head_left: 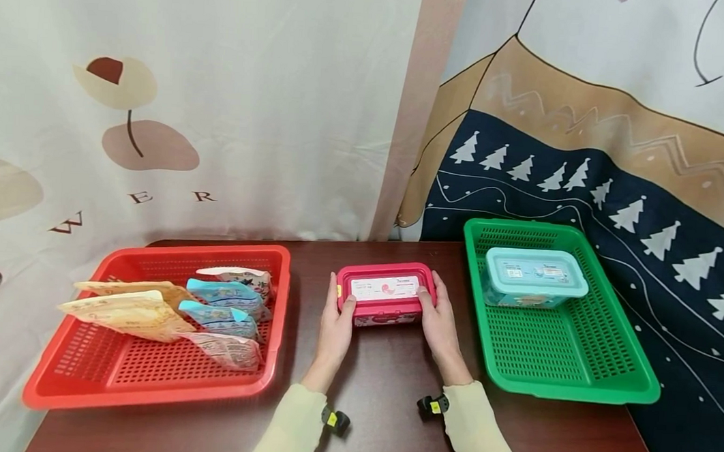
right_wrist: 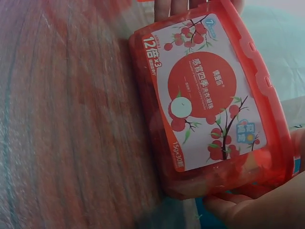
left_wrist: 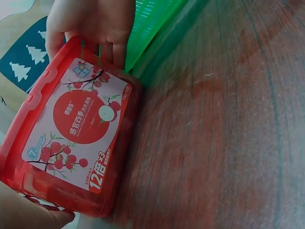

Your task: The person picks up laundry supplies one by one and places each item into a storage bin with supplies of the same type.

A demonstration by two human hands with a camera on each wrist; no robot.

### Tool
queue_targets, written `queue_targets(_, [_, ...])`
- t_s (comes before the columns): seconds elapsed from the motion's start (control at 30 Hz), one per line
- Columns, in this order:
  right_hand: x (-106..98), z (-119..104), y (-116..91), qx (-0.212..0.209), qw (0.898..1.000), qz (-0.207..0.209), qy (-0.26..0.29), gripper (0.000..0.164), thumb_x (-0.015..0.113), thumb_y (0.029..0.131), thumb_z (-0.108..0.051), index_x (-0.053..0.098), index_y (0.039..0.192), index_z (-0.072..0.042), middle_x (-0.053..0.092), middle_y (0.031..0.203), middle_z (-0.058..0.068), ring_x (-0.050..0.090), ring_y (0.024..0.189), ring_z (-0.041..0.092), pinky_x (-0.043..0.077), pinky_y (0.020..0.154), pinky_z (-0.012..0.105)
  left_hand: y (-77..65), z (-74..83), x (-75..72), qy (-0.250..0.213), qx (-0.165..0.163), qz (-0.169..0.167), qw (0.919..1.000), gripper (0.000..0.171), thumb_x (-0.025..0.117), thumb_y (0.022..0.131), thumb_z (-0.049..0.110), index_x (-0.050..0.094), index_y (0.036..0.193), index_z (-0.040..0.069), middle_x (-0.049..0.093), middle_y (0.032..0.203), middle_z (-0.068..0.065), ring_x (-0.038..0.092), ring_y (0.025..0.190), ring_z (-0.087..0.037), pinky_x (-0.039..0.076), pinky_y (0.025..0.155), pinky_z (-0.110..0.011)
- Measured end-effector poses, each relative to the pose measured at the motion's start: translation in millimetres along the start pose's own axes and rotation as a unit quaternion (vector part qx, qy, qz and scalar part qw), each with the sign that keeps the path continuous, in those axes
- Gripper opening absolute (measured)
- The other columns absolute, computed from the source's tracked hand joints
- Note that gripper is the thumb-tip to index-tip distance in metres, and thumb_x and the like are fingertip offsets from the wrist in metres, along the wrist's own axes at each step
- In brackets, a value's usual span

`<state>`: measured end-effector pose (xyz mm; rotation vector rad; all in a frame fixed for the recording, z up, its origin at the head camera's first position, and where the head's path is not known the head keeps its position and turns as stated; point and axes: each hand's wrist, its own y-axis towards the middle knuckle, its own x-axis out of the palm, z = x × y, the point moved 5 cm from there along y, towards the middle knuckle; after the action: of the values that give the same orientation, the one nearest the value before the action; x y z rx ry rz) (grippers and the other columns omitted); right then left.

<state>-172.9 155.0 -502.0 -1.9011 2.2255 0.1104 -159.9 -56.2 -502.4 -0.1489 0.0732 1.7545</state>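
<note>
A red plastic box of laundry capsules with a snap-on lid and a white label is between both hands at the middle of the table. My left hand grips its left end, thumb on the lid's edge. The right hand grips the opposite end in the same way. Berries and a red circle are printed on the front label, seen on the box in the left wrist view. In the right wrist view, the box's lower edge is close over the wooden table.
At left a red basket holds several snack-like pouches. At right stands a green basket with a light blue lidded box near its back. Printed curtains hang behind the brown table.
</note>
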Motion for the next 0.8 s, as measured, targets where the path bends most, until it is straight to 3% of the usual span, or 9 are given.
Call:
queue_targets(0.27, [3.4, 1.5, 0.0, -0.004, 1.0, 0.01, 0.016, 0.062, 0.052, 0.108, -0.026, 0.028, 0.163, -0.009, 0.034, 0.165, 0.013, 0.032, 0.15, 0.032, 0.029, 0.121, 0.052, -2.7, -0.8, 3.4, -0.009, -0.015, 0.01, 0.9998, 0.068, 0.051, 0.107, 0.017, 0.019, 0.167, 0.021, 0.026, 0.17, -0.007, 0.023, 0.156, -0.027, 0.018, 0.125, -0.05])
queue_targets(0.43, [1.3, 1.9, -7.3, 0.0, 1.0, 0.019, -0.002, 0.065, 0.054, 0.107, -0.023, 0.026, 0.164, -0.01, 0.033, 0.165, 0.013, 0.032, 0.15, 0.033, 0.032, 0.119, 0.052, -9.5, -1.5, 7.1, -0.023, -0.035, -0.004, 0.9991, 0.069, 0.051, 0.108, 0.019, 0.016, 0.168, 0.025, 0.022, 0.171, -0.002, 0.02, 0.157, -0.025, 0.018, 0.125, -0.052])
queue_targets(0.8, [-6.7, -17.6, -25.9, -0.008, 1.0, 0.013, -0.006, 0.067, 0.051, 0.107, -0.021, 0.021, 0.166, -0.011, 0.026, 0.169, 0.01, 0.026, 0.153, 0.031, 0.031, 0.12, 0.051, -25.0, 14.1, 4.9, -0.042, -0.017, -0.006, 0.999, 0.071, 0.05, 0.107, 0.016, 0.015, 0.168, 0.023, 0.02, 0.172, -0.002, 0.018, 0.157, -0.026, 0.017, 0.125, -0.055])
